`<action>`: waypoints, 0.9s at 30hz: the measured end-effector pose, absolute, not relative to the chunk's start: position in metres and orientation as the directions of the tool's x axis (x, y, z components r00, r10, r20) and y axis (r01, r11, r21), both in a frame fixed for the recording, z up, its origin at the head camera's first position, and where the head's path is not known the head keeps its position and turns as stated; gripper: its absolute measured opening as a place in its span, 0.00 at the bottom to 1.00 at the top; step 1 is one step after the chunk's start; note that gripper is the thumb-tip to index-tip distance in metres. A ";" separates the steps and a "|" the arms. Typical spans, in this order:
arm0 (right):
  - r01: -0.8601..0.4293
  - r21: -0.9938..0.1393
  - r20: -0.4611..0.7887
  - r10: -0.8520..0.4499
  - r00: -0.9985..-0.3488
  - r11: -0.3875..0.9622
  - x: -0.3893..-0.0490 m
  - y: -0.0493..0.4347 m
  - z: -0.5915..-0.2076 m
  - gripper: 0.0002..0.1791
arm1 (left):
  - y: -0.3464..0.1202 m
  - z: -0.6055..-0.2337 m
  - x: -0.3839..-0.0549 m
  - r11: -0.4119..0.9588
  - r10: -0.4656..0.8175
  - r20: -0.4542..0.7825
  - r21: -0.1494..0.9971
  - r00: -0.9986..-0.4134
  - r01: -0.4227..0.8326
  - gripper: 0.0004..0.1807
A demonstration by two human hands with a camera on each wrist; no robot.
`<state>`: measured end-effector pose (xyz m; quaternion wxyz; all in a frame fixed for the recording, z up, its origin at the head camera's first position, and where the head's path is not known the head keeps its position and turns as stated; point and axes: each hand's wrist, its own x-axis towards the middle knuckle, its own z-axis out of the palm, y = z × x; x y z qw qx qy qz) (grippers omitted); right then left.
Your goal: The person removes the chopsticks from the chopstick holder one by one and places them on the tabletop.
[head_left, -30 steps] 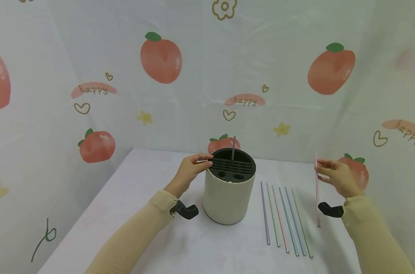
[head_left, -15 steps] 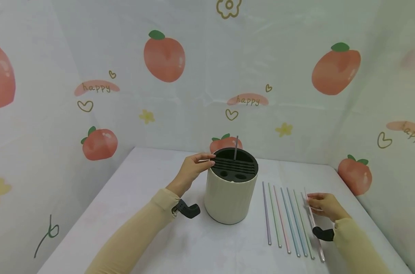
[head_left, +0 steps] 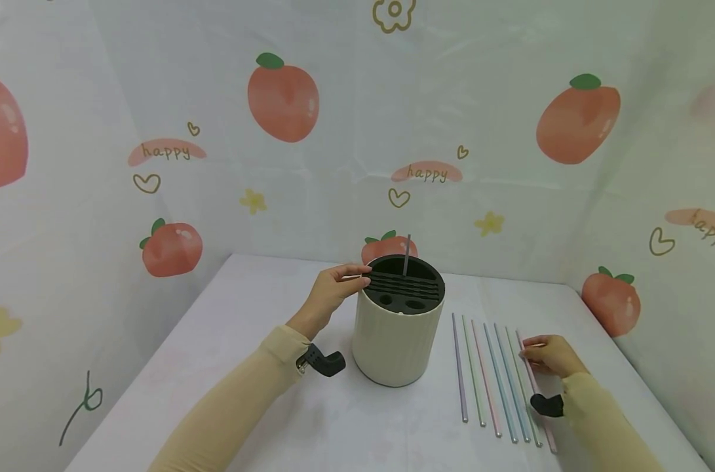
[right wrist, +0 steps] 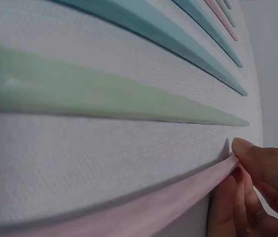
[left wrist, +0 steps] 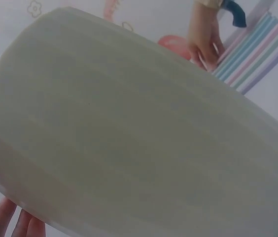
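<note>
My right hand (head_left: 552, 354) pinches a pink chopstick (right wrist: 178, 197) near its thin far end, between thumb and fingers. That chopstick lies along the tabletop at the right end of a row, beside a pale green chopstick (right wrist: 104, 96). My left hand (head_left: 324, 295) rests against the left rim of a cream utensil holder (head_left: 395, 347), index finger and thumb extended at the edge. The holder has a black slotted top (head_left: 404, 288) with a large opening at the back, where a greyish stick (head_left: 407, 252) stands upright. In the left wrist view the holder's wall covers most of the picture.
Left of the pinched chopstick lie several pastel chopsticks, roughly parallel: purple (head_left: 459, 370), green, pink, two blue and green. They stand apart from the holder, on its right. A curtain (head_left: 333, 216) printed with fruit hangs behind the white table (head_left: 310, 426).
My right hand has lowered the pink chopstick from upright over the table's right side to lying down, then shifted it left beside the green one. My left hand has stayed at the holder's rim.
</note>
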<state>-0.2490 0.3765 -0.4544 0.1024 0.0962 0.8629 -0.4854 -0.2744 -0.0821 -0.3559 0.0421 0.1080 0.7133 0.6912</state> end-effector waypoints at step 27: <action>0.142 -0.809 -0.187 -0.021 -0.982 0.571 -0.262 0.362 -0.407 0.34 | -0.082 -0.357 -0.276 0.031 0.207 0.087 0.995 -0.975 0.096 0.18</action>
